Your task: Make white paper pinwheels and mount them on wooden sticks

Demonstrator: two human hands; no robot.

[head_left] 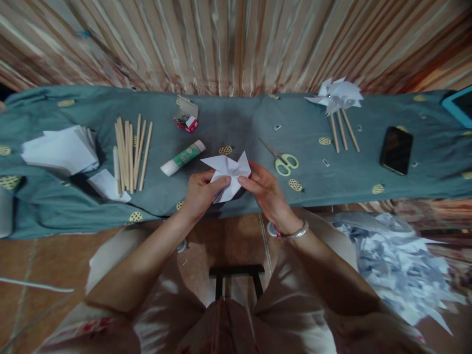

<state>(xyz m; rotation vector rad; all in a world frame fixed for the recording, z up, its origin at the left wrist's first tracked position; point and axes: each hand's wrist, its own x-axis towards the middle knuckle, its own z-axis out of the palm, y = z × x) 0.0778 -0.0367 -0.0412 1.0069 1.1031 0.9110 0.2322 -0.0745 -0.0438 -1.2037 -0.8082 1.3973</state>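
Note:
A white paper pinwheel (231, 172) with pointed blades is held between my two hands over the front part of the table. My left hand (201, 192) pinches its left side, thumb on top. From the right, my right hand (267, 189) grips the other side, its thumb pressed near the centre. The fingers beneath the paper are hidden. Just beyond my left hand lies a glue stick (183, 158) with a green label. Scissors (281, 160) with pale green handles rest to the right of my right hand.
Wooden sticks (130, 155) and stacked white paper (62, 150) lie left. A small red box (186, 116) stands open behind. At right are finished pinwheels on sticks (337, 98), a phone (396, 150) and a blue-edged device (459, 108). A paper heap (398, 265) sits below the table's right side.

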